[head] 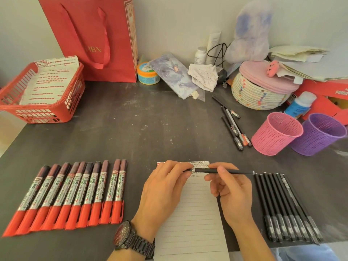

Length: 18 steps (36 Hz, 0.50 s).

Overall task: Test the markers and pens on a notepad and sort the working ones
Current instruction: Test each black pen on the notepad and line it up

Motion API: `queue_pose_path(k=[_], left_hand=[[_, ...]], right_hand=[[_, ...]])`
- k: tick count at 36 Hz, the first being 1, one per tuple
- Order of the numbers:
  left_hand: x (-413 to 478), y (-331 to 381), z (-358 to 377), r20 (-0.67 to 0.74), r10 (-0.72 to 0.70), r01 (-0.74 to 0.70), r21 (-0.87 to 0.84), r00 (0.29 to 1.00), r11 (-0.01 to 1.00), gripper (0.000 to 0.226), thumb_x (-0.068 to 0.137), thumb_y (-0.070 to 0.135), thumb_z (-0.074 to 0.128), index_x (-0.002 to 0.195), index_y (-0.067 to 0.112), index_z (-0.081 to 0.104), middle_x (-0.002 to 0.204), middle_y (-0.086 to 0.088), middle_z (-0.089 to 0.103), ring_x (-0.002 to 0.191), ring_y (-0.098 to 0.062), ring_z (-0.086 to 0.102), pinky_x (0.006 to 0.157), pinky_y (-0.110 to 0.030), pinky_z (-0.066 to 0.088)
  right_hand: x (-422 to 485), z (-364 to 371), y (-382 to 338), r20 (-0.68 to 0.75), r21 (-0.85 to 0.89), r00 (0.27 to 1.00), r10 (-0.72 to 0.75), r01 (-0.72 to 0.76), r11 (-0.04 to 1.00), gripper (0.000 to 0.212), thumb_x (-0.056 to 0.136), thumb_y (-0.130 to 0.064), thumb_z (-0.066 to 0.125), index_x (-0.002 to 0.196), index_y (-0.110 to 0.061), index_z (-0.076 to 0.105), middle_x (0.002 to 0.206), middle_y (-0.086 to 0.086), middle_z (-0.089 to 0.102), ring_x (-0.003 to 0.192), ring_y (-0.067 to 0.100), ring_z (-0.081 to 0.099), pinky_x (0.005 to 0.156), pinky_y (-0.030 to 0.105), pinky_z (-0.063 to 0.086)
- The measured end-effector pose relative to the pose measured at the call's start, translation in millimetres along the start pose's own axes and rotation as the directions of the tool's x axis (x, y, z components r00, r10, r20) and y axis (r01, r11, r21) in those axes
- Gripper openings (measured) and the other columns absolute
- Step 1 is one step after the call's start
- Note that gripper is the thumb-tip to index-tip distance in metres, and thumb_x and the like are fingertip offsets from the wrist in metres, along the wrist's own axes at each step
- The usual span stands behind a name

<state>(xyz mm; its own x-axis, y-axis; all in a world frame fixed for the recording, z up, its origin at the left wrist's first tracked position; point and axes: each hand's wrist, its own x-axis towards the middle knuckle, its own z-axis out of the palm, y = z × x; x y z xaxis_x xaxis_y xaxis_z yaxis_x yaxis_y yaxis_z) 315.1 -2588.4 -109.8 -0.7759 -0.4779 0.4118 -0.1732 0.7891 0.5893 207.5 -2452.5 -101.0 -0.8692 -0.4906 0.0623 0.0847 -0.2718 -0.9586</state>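
A lined notepad [194,219] lies at the table's near edge, with scribbles along its top lines. Above its top, both hands hold one thin black pen [233,172] level. My left hand [165,189] pinches the pen's left end, which looks like the cap. My right hand [229,187] grips the barrel. A row of several red-capped markers [75,196] lies to the left. A row of several black pens [282,206] lies to the right. A few more black pens [232,123] lie further back, beside the cups.
A pink mesh cup [275,133] and a purple mesh cup [318,133] stand at right. A red basket [43,110] with paper sits far left, a red gift bag [94,38] behind it. A woven basket [259,93], bottles and papers crowd the back right.
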Motion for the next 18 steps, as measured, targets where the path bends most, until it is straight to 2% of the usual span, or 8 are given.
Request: queue_pose_path(k=[7, 18], left_hand=[[0.0, 0.5, -1.3, 0.014, -0.024, 0.024, -0.028, 1.000, 0.999, 0.029, 0.102, 0.041, 0.043, 0.117, 0.030, 0.065, 0.108, 0.016, 0.062, 0.097, -0.009, 0.058, 0.077, -0.030, 0.052], [-0.5, -1.7, -0.7, 0.004, -0.023, 0.023, -0.024, 1.000, 0.999, 0.028, 0.102, 0.043, 0.044, 0.117, 0.033, 0.065, 0.108, 0.016, 0.061, 0.095, -0.009, 0.058, 0.074, -0.030, 0.053]], right_hand=[[1.8, 0.4, 2.3, -0.023, -0.063, 1.000, -0.013, 0.011, 0.998, 0.008, 0.091, -0.022, 0.062, 0.086, -0.020, 0.069, 0.070, 0.017, 0.071, 0.044, 0.019, 0.052, 0.043, 0.023, 0.042], [2.1, 2.8, 2.2, -0.043, -0.181, 0.997, -0.060, 0.051, 0.982, 0.014, 0.091, -0.029, 0.066, 0.086, -0.018, 0.072, 0.070, 0.010, 0.072, 0.044, 0.015, 0.053, 0.044, 0.021, 0.043]])
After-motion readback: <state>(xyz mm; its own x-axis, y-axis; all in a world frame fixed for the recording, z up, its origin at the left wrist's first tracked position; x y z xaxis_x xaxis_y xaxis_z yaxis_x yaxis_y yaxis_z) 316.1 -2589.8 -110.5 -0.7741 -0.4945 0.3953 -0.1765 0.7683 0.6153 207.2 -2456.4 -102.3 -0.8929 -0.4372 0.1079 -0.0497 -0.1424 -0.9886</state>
